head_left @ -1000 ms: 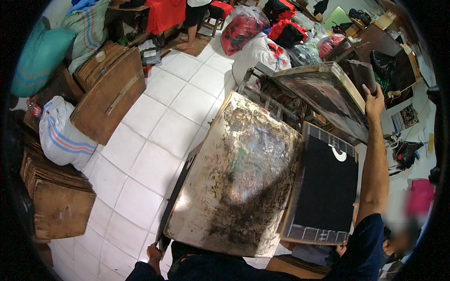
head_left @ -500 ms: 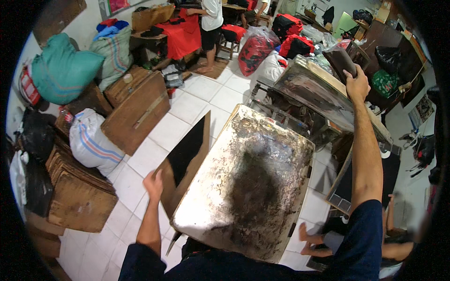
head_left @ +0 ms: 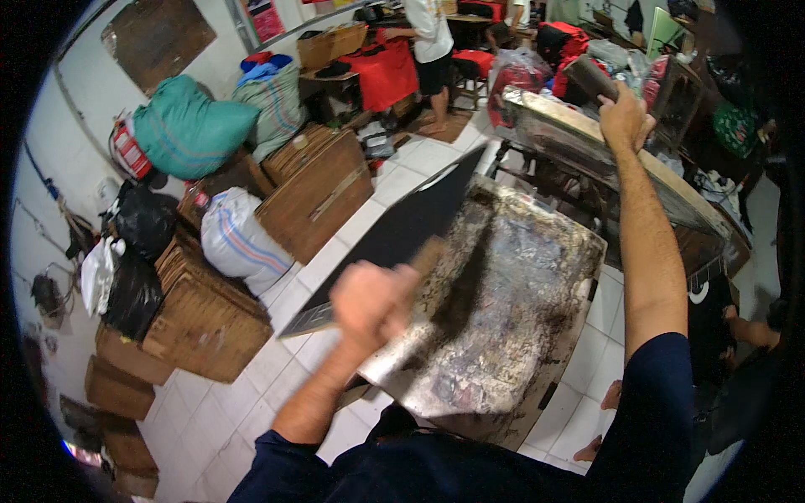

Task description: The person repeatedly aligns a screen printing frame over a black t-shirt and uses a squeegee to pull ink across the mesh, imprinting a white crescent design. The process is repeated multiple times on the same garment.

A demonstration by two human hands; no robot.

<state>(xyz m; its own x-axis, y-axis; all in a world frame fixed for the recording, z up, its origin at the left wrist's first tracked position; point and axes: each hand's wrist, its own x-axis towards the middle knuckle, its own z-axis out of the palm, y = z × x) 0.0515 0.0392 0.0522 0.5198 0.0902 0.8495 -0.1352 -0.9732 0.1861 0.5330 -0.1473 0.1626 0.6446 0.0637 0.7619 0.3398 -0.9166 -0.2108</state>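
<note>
Left hand (head_left: 373, 302) nearest, fist closed round edge of black panel (head_left: 402, 230); panel's long axis ran away up-right over stained table (head_left: 503, 318). Right hand (head_left: 622, 117) (far) clasped dark block (head_left: 587, 80) above tilted frame (head_left: 579, 138).

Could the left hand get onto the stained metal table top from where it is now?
Probably yes. The left hand grips the near edge of a black flat panel right at the left edge of the stained table top, and nothing lies between them. But the grip is occupied by the panel.
</note>
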